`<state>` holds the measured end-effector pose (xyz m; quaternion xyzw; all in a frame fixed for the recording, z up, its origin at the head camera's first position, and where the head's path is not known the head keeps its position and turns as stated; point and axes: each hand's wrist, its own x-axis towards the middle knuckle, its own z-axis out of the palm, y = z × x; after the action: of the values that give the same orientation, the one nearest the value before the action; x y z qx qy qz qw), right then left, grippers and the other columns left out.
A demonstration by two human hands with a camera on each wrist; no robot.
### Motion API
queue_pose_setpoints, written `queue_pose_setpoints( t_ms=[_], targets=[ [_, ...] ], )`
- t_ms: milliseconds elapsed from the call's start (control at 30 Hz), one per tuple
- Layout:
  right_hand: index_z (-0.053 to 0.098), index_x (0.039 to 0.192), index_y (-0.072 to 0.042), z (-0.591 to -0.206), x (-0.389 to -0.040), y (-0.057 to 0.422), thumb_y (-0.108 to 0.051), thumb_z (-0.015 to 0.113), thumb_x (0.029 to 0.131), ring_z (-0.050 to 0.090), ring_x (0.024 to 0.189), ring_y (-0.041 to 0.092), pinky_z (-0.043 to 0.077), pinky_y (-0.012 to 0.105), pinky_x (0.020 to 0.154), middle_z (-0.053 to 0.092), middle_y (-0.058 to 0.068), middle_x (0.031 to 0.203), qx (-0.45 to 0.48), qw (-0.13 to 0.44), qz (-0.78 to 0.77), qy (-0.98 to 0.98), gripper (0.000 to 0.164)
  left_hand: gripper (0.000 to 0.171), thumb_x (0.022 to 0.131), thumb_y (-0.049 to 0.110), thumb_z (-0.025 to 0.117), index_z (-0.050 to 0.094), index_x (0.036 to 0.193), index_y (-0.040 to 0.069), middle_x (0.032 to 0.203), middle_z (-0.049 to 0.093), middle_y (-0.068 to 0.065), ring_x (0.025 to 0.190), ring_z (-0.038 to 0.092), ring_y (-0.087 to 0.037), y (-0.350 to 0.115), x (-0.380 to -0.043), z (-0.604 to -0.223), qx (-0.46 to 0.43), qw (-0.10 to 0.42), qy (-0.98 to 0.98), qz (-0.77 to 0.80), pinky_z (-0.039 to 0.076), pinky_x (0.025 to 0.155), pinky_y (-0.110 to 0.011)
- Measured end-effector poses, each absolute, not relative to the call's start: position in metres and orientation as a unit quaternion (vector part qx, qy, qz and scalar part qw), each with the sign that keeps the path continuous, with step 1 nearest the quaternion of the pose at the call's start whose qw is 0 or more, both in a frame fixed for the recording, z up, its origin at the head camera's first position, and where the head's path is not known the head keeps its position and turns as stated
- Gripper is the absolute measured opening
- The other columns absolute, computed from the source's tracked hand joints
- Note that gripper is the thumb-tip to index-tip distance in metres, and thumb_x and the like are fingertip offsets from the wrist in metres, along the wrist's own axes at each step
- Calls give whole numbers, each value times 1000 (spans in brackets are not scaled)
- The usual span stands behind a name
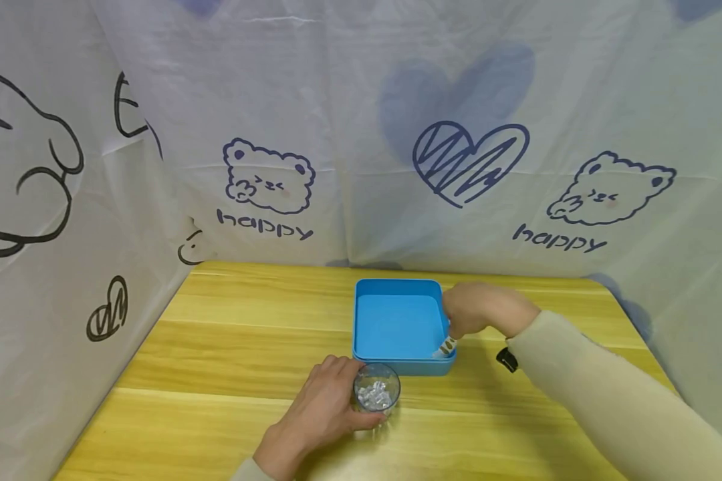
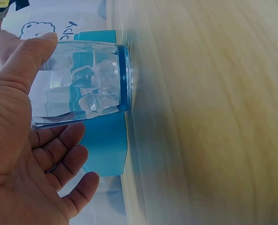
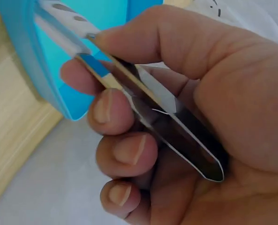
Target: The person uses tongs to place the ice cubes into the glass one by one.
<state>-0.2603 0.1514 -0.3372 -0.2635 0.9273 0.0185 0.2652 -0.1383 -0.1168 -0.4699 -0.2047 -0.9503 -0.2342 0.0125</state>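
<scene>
My left hand [image 1: 321, 404] holds a clear drinking glass [image 2: 59, 101] with a bluish base, thumb on one side and fingers curled on the other. Clear ice-like cubes [image 1: 375, 395] lie in the bottom of the glass, which stands upright just in front of a blue square box [image 1: 404, 367]. My right hand [image 1: 474, 310] reaches over the box's right wall, gripping metal tongs [image 3: 160, 89] between thumb and fingers. Spotted ends of the tongs [image 1: 448, 345] point down into the box's front right corner. Part of the tongs is hidden by the hand.
The box and glass stand on a yellow wood-grain table [image 1: 247, 334]. White cloth [image 1: 361, 133] with printed bears and hearts hangs behind the table and along its sides. A small black piece [image 1: 507, 359] shows beneath the right sleeve.
</scene>
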Motion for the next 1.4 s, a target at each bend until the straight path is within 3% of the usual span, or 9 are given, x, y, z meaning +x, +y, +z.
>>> queue_pose_setpoints(
  t_ms=[267, 533, 733, 833, 1133, 1400],
  targets=[
    [35, 59, -22, -341, -268, 149, -10, 67, 93, 18, 55, 11, 20, 27, 55, 23, -7, 59, -280, 291, -20, 914, 48, 83, 77, 64, 86, 63, 135, 10, 124, 68, -2, 111, 57, -18, -116, -140, -471, -207, 10, -951, -229, 51, 102, -45],
    [47, 61, -23, -370, -275, 145, -13, 63, 97, 24, 53, 10, 27, 28, 57, 32, -9, 57, -355, 256, -130, 890, 40, 82, 77, 64, 86, 63, 134, 10, 123, 68, -1, 110, 57, -18, -116, -141, -471, -212, 18, -950, -228, 51, 100, -44],
    [71, 81, -14, -389, -269, 135, -19, 62, 103, 37, 56, 9, 37, 28, 62, 46, -8, 63, -344, 229, -174, 894, 24, 82, 77, 65, 85, 63, 134, 10, 123, 68, 0, 110, 57, -17, -116, -141, -472, -213, 18, -951, -223, 51, 100, -44],
    [71, 80, -10, -394, -265, 132, -18, 62, 104, 33, 55, 9, 35, 28, 62, 44, -8, 61, -338, 203, -175, 902, 26, 82, 78, 65, 85, 63, 134, 10, 123, 68, -1, 111, 57, -17, -117, -141, -472, -215, 19, -950, -224, 51, 100, -44],
    [51, 70, -20, -402, -255, 133, -14, 61, 103, 27, 55, 9, 27, 27, 59, 35, -7, 60, -348, 147, -169, 911, 35, 82, 77, 64, 85, 63, 134, 9, 123, 68, -1, 111, 57, -18, -117, -141, -471, -212, 17, -950, -228, 51, 101, -44],
    [61, 83, -16, -412, -252, 143, -16, 61, 103, 39, 61, 10, 34, 28, 61, 48, -5, 69, -339, 76, -156, 925, 20, 82, 77, 65, 86, 64, 133, 9, 121, 68, -1, 109, 57, -17, -117, -140, -472, -211, 19, -950, -228, 51, 98, -43]
  ],
)
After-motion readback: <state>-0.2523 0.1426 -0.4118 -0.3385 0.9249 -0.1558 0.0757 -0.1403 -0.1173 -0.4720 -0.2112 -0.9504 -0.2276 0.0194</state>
